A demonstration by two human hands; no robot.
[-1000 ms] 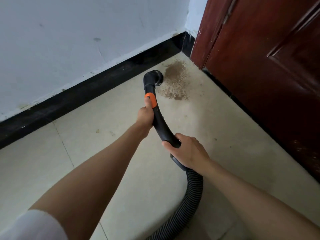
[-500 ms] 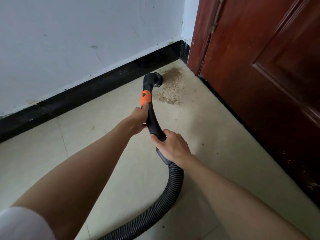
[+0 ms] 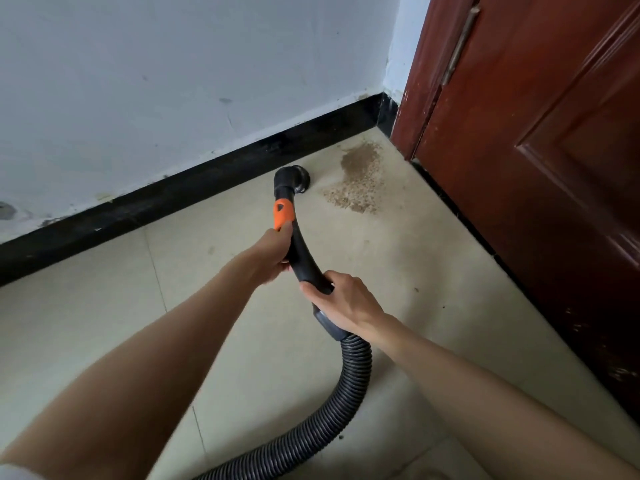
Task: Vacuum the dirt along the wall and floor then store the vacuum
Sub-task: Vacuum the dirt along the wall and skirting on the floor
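A black curved vacuum handle [image 3: 300,252] with an orange switch [image 3: 282,213] ends in a round nozzle [image 3: 293,178] close to the floor. My left hand [image 3: 273,254] grips the handle just below the orange switch. My right hand [image 3: 348,304] grips its lower end, where the ribbed grey hose [image 3: 349,386] joins and curls down toward the bottom edge. A patch of brown dirt [image 3: 358,183] lies on the tiles to the right of the nozzle, in the corner by the door. The vacuum's body is out of view.
A white wall [image 3: 173,81] with a black skirting board [image 3: 173,195] runs along the left. A dark red wooden door [image 3: 540,168] closes off the right side. Pale floor tiles [image 3: 104,323] spread below, with a few specks near the door.
The nozzle has drawn back to the left, leaving a gap between it and the dirt patch. Both hands kept their grip and the view shifted slightly.
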